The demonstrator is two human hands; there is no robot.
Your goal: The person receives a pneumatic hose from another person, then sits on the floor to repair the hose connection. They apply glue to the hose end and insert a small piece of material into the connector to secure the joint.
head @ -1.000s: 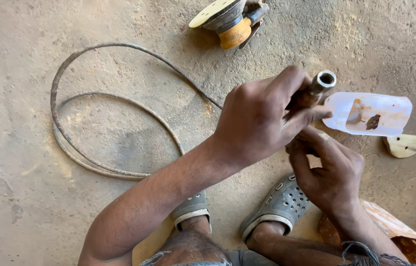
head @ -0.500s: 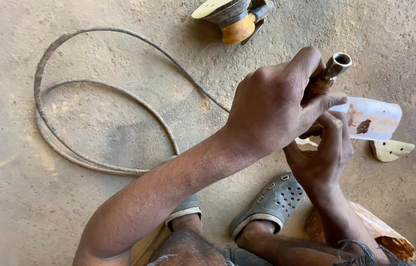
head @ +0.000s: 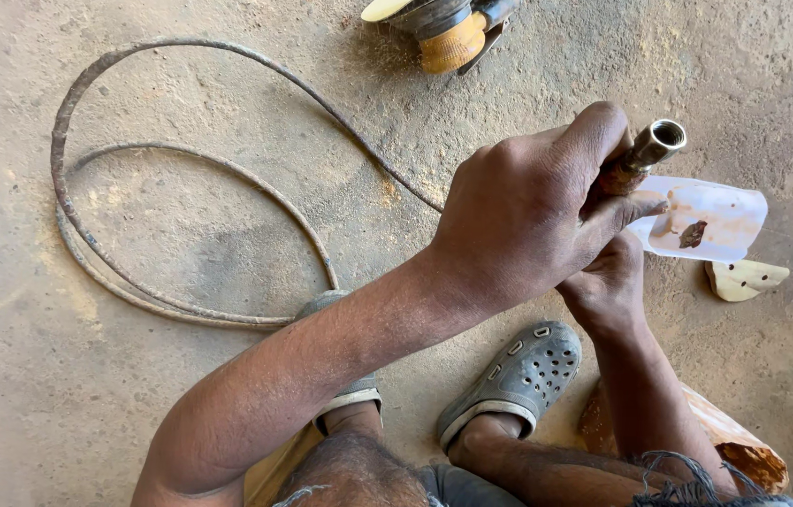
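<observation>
- Above the dusty floor point(head: 134, 394), the left hand point(head: 528, 216) is wrapped tight around a metal tube point(head: 645, 150); arm reaching forward
- right hand point(head: 608, 286) sits just under it; grip hidden
- tube's long side points up and right

The left hand point(head: 528, 221) hid most of the tool point(head: 645, 155); only its metal tip showed. The right hand point(head: 608, 286) sat behind the left, its fingers out of sight, so what it held could not be told. The sander point(head: 443, 28) was cut off by the top edge. The wood block point(head: 734, 441) ran off the bottom, partly behind the right forearm.
</observation>
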